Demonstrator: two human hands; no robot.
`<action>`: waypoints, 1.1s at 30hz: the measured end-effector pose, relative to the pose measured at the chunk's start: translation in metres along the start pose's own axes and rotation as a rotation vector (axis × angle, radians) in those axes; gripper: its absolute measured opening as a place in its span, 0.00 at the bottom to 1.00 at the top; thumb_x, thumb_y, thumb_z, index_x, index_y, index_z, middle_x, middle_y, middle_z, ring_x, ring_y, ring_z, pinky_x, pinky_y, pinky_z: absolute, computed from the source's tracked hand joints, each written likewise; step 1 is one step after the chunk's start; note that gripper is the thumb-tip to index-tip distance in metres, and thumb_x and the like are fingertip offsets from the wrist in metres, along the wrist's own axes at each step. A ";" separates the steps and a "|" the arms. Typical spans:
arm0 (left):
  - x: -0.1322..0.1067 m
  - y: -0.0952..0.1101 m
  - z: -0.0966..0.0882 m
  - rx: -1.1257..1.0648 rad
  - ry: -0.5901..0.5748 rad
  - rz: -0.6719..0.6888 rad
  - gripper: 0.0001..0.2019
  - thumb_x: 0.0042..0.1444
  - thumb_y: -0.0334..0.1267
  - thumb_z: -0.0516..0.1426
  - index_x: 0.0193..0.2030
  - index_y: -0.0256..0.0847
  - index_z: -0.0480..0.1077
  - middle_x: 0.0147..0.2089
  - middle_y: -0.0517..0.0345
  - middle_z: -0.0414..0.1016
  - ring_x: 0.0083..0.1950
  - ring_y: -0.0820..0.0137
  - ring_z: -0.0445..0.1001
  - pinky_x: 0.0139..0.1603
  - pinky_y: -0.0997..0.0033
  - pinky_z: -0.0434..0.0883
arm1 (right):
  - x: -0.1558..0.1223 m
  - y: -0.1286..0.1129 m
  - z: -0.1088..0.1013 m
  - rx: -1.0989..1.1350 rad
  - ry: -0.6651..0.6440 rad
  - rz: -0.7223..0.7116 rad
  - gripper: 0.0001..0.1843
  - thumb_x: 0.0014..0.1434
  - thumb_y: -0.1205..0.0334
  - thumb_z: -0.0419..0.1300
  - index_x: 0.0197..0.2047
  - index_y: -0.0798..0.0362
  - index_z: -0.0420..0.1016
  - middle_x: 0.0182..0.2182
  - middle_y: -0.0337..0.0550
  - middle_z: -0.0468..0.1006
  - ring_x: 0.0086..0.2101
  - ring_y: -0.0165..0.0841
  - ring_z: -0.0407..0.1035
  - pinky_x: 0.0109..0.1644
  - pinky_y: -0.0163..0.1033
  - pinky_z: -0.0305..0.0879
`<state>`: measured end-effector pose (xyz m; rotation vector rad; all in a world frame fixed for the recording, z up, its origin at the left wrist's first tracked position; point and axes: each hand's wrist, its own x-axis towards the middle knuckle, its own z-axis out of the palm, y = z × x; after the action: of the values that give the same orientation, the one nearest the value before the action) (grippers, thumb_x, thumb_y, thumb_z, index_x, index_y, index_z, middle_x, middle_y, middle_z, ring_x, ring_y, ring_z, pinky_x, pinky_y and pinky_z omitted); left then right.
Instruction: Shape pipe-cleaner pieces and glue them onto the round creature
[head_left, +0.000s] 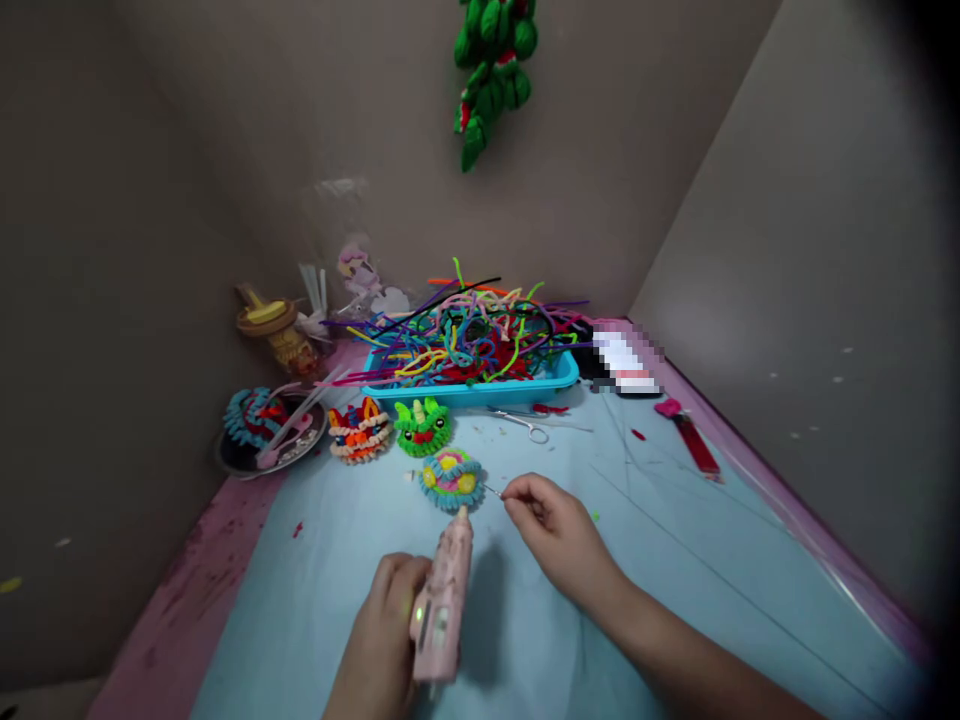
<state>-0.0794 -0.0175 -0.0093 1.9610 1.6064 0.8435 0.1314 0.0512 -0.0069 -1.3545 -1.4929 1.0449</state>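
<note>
My left hand (386, 615) is wrapped round a pink hot glue gun (444, 600), a small light glowing on its side. The gun's nozzle points away from me, just short of a blue, pink and yellow pipe-cleaner figure (451, 478) on the table, and I cannot tell if they touch. My right hand (551, 525) pinches a thin wire-like stick (492, 491) that reaches to the figure's right edge. Behind the figure sit a green pipe-cleaner head (422, 428) with eyes and an orange and cream one (360, 432).
A blue tray (472, 396) heaped with coloured pipe cleaners stands at the back. Scissors (525, 425) lie before it. At left are a metal dish (247, 462) and a yellow-lidded cup (281, 335). A phone (630, 365) and a red strip (697, 446) lie at right.
</note>
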 end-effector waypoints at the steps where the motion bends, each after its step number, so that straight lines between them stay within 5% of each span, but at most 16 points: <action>1: -0.001 0.000 0.003 0.005 0.008 0.009 0.14 0.49 0.34 0.52 0.44 0.42 0.68 0.40 0.50 0.69 0.38 0.63 0.72 0.37 0.67 0.72 | 0.000 0.001 0.000 0.001 0.005 0.000 0.05 0.56 0.63 0.53 0.32 0.52 0.70 0.26 0.38 0.72 0.26 0.31 0.66 0.30 0.33 0.61; 9: -0.007 -0.019 0.017 0.053 -0.038 0.076 0.19 0.50 0.36 0.55 0.51 0.41 0.63 0.48 0.43 0.67 0.48 0.57 0.70 0.47 0.59 0.71 | 0.001 0.003 0.004 -0.002 0.000 0.020 0.05 0.56 0.63 0.53 0.33 0.52 0.69 0.27 0.40 0.71 0.28 0.31 0.67 0.31 0.34 0.63; 16: -0.001 -0.016 0.019 0.105 -0.016 0.101 0.20 0.53 0.32 0.51 0.55 0.38 0.61 0.51 0.40 0.64 0.53 0.57 0.67 0.50 0.57 0.70 | 0.003 0.004 0.002 0.000 0.044 0.023 0.05 0.55 0.62 0.54 0.33 0.52 0.70 0.27 0.40 0.71 0.27 0.31 0.66 0.30 0.34 0.62; 22: 0.008 -0.015 0.011 0.206 -0.120 0.187 0.18 0.53 0.36 0.55 0.51 0.37 0.65 0.48 0.41 0.69 0.48 0.58 0.71 0.45 0.58 0.73 | 0.002 0.005 0.001 -0.017 0.044 0.039 0.05 0.56 0.62 0.54 0.33 0.52 0.70 0.28 0.40 0.71 0.29 0.32 0.68 0.32 0.35 0.63; 33: 0.009 -0.013 0.019 0.301 -0.063 0.207 0.16 0.54 0.45 0.55 0.46 0.38 0.67 0.42 0.45 0.70 0.42 0.58 0.72 0.40 0.57 0.72 | 0.002 0.005 -0.001 -0.015 0.056 0.024 0.05 0.56 0.62 0.54 0.33 0.52 0.71 0.28 0.40 0.73 0.29 0.32 0.69 0.33 0.35 0.64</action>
<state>-0.0734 -0.0059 -0.0303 2.3713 1.5881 0.6351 0.1336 0.0531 -0.0111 -1.4044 -1.4498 1.0046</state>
